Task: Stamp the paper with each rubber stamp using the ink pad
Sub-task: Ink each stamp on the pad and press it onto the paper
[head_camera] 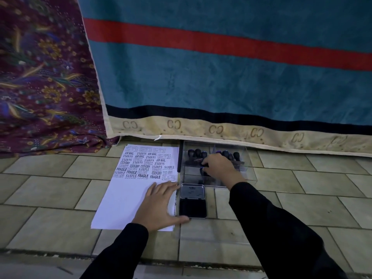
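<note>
The left hand (159,206) lies flat on the paper (124,198); the right hand (219,168) grips a rubber stamp (203,171) in the clear box (249,174) to the right. Next, it likely needs inking on the near ink pad (193,208).

Right of center, the right hand (218,168) is covering some of the dark stamps (198,153) in the clear box (249,172), so I'm not making out if it's gripping one, the left hand (159,206) is hiding the paper (124,198) at its lower right edge, and both sleeves (281,228) are getting cut off at the bottom.
</note>
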A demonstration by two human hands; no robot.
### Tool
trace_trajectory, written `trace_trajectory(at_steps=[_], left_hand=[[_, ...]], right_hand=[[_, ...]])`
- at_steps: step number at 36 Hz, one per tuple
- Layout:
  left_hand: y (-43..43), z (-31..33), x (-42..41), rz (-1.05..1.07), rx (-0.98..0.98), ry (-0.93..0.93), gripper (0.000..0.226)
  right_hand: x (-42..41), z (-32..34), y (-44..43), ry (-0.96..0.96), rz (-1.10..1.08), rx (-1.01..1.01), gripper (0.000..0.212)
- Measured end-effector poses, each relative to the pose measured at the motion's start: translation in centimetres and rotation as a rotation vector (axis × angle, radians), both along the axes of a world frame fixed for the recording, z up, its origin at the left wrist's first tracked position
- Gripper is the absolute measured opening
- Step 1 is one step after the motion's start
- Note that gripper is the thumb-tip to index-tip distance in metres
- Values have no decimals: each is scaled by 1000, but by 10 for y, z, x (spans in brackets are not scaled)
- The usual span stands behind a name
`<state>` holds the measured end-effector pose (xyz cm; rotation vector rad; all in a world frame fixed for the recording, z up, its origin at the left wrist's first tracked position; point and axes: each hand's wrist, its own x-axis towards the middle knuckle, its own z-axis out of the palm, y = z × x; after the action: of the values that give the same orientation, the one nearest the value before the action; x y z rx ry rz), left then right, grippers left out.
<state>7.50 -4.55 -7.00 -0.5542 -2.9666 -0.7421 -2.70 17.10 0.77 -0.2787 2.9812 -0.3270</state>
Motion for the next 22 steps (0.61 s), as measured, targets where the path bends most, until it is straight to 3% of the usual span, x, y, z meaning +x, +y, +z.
trace_trajectory(at_steps=[5, 8, 11, 22], left_hand=[[0, 1, 1, 2, -37, -1, 101], [0, 1, 1, 5, -40, -5, 101], [0, 1, 1, 6, -47, -2, 101], [0, -1, 0, -3, -27, 11, 99]], right_hand=[[0, 0, -7, 16, -9, 100, 22], [0, 2, -10, 26, -26, 57, 16], [0, 2, -9, 46, -44, -93, 8], [9, 2, 8, 56, -296, -801, 24]])
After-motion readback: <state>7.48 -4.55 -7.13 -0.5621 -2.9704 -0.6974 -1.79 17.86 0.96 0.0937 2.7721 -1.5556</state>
